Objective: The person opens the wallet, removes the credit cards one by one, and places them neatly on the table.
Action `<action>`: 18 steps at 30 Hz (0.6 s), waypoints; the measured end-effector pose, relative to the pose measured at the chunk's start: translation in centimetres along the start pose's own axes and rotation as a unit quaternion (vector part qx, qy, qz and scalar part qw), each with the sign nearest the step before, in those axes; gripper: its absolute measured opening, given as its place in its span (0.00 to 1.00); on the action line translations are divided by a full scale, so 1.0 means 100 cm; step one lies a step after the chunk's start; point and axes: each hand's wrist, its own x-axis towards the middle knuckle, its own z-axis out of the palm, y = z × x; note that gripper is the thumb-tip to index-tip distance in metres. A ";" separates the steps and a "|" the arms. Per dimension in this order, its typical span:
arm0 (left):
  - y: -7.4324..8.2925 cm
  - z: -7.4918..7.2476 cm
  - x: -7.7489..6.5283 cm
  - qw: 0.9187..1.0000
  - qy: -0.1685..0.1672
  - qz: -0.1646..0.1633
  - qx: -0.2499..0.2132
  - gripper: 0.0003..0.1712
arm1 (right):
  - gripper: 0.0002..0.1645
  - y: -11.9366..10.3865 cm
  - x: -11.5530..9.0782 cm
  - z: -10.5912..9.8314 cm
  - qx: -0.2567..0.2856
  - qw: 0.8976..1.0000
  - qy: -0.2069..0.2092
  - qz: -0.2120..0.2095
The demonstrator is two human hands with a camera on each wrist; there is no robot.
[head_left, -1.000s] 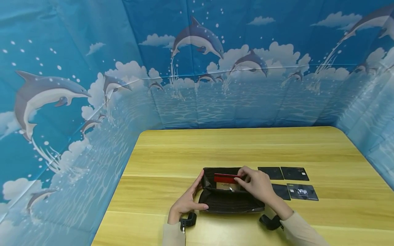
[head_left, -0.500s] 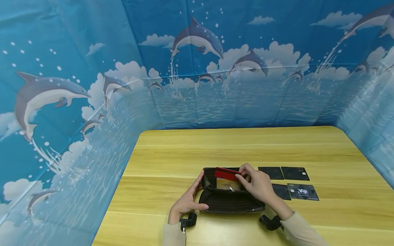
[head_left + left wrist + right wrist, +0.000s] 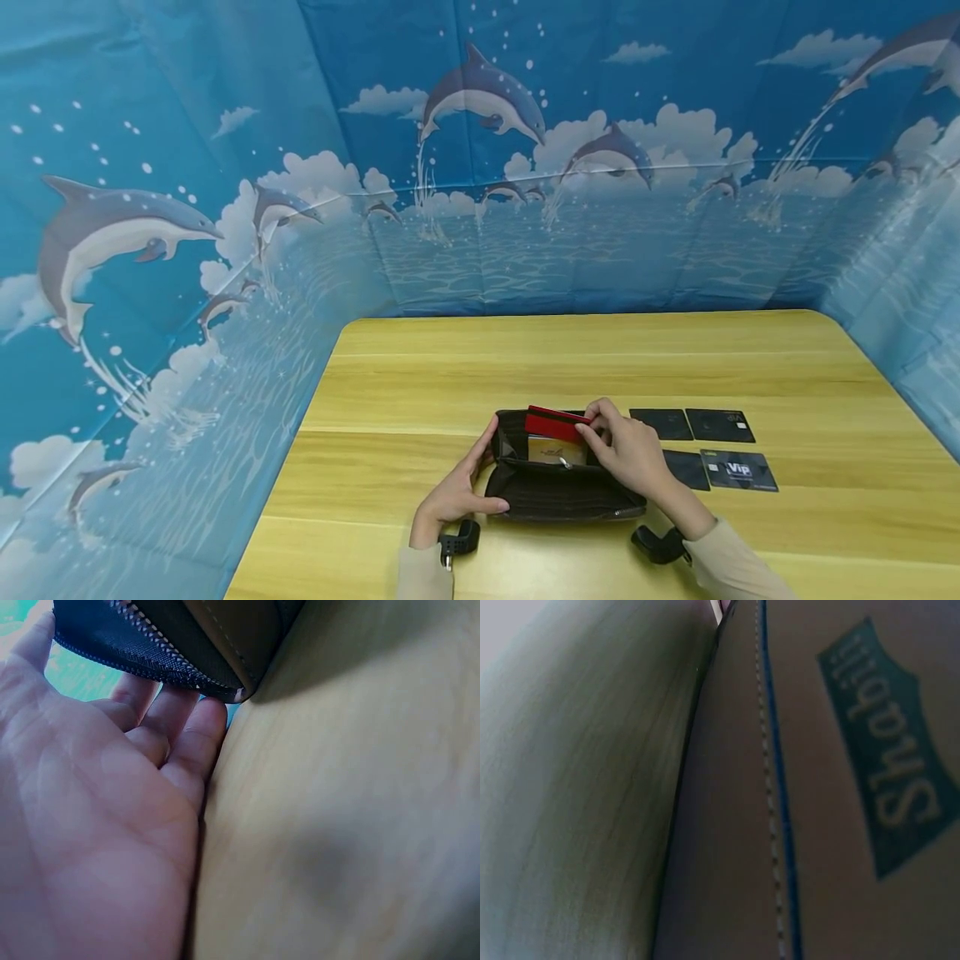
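A dark zip-around wallet [image 3: 566,497] lies unfolded in front of me, its inner pockets facing up. My left hand [image 3: 455,493] holds its left end, thumb at the near edge and a finger at the far corner. In the left wrist view, fingers [image 3: 191,742] of that hand bend against the zipped edge of the wallet [image 3: 161,645]. My right hand [image 3: 628,446] pinches the right end of a red card [image 3: 553,423] with a dark stripe. Below the red card, a tan card [image 3: 551,451] shows in the wallet's far pocket, near a zip pull.
Right of the wallet lie several dark cards on the wooden table [image 3: 465,367], among them a Vip card [image 3: 740,470] and a black card [image 3: 720,425]. The right wrist view is filled by the wallet's outer side with a Shabili label [image 3: 889,742].
The red card has risen slightly and tilted, its left end moving up and away from the tan card, with my right hand pinching it. My left hand stays put on the wallet.
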 end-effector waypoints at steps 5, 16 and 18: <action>0.015 0.002 0.000 1.000 -0.003 0.000 -0.002 0.62 | 0.16 0.001 -0.001 0.000 -0.005 1.000 0.002 -0.001; 0.015 0.002 0.001 1.000 0.000 -0.001 -0.005 0.62 | 0.16 0.003 -0.003 0.001 0.019 1.000 0.009 -0.017; 0.015 0.002 0.002 1.000 0.001 -0.002 -0.005 0.62 | 0.17 0.003 -0.003 0.001 0.026 0.999 0.012 -0.021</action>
